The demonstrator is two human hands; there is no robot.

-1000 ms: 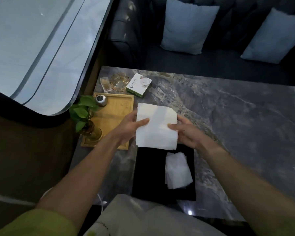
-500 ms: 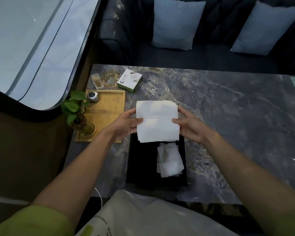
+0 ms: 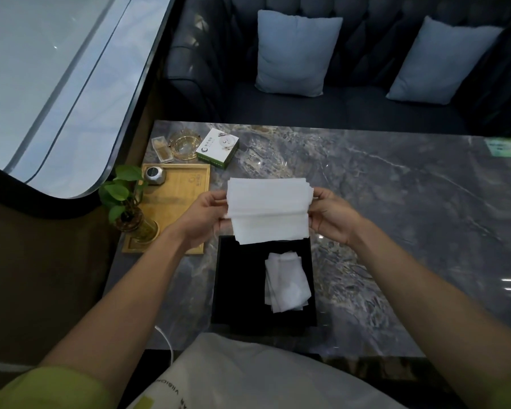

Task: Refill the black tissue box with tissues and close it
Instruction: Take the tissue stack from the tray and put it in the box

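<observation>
The black tissue box lies on the marble table near its front edge. A small bunch of white tissues rests on its right half. Above the box's far end I hold a stack of white tissues, bent along a fold across its middle. My left hand grips the stack's left edge and my right hand grips its right edge. The stack hides the box's far rim.
A wooden tray with a potted plant and a small metal jar sits left of my hands. Behind it are a glass ashtray and a green-white carton. A white plastic bag lies in my lap. A sofa with cushions stands beyond the table.
The tissue stack, held flat between both hands before, is now bent along a fold across its middle. My hands have shifted out to its side edges.
</observation>
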